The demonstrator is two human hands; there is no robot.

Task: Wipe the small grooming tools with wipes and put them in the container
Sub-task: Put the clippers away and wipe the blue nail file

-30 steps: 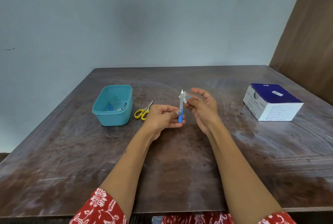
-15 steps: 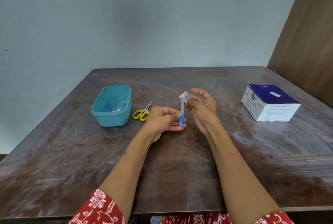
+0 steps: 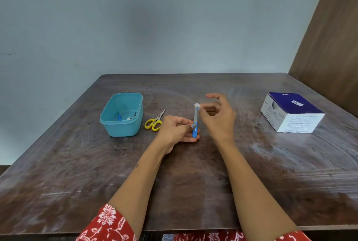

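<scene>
My left hand point(image 3: 177, 130) grips the blue handle of a nail file point(image 3: 195, 119) and holds it upright above the table's middle. My right hand point(image 3: 219, 118) pinches a small white wipe point(image 3: 196, 105) around the file's metal tip. A teal container point(image 3: 124, 116) stands to the left with a few small tools lying in its bottom. Yellow-handled scissors point(image 3: 154, 122) lie on the table between the container and my left hand.
A blue and white box of wipes point(image 3: 290, 113) sits at the right of the dark wooden table point(image 3: 193, 192). A brown wooden panel point(image 3: 333, 47) rises beyond the table's far right corner. A grey wall stands behind.
The wipe in my right hand stays near the file's tip, shifting slightly along the blade. My left hand keeps its hold on the handle.
</scene>
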